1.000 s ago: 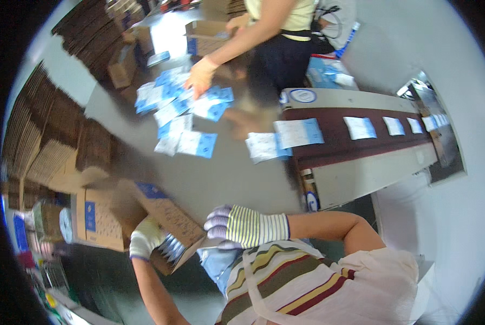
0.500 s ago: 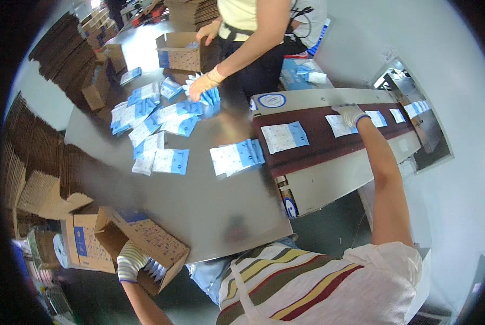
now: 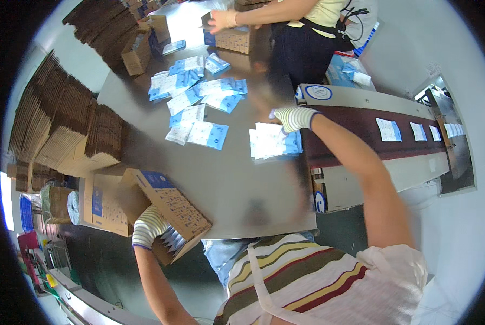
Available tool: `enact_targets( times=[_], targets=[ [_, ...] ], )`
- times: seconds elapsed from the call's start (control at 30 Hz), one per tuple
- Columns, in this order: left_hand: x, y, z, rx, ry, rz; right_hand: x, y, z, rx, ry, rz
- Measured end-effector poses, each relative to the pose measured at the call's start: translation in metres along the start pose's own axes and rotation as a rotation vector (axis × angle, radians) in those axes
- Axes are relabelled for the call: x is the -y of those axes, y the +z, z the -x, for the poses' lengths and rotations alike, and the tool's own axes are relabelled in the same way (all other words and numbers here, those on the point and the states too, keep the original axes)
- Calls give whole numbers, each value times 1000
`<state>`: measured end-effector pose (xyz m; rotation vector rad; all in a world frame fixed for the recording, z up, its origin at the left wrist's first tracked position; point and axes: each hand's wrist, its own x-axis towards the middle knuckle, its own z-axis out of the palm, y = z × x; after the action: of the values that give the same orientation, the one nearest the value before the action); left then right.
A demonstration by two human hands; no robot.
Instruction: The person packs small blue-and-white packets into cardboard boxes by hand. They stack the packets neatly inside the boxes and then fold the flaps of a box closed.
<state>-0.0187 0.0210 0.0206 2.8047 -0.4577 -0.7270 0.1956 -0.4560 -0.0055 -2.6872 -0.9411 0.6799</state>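
My left hand (image 3: 149, 225), in a striped knit glove, reaches into the mouth of an open cardboard box (image 3: 173, 208) at the near table edge; its fingers are hidden. Blue and white packets (image 3: 173, 238) stand on edge inside that box. My right hand (image 3: 295, 118), in a matching glove, bends over a small stack of flat white and blue packets (image 3: 268, 142) beside the conveyor. Its fingers close on the upper packets. Left of the stack, a loose heap of similar packets (image 3: 199, 95) lies on the metal table (image 3: 237, 184).
A conveyor with a dark red belt (image 3: 350, 127) carries several packets (image 3: 388, 130) on the right. Stacks of flattened cardboard (image 3: 53, 119) rise at the left. Across the table a co-worker's gloved hand (image 3: 220, 20) is over another open box (image 3: 231, 40).
My right hand has come back left from the belt to the stack. The nearest packet has gone from the belt. The co-worker's hand has moved from the heap to the far box.
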Motion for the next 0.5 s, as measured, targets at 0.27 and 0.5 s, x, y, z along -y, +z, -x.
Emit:
enact_targets(
  times=[0.27, 0.5],
  targets=[
    [15, 15, 13, -192, 89, 55, 160, 40, 39, 26, 77, 415],
    [4, 8, 13, -188, -15, 184, 157, 92, 73, -42, -311, -1684]
  ],
)
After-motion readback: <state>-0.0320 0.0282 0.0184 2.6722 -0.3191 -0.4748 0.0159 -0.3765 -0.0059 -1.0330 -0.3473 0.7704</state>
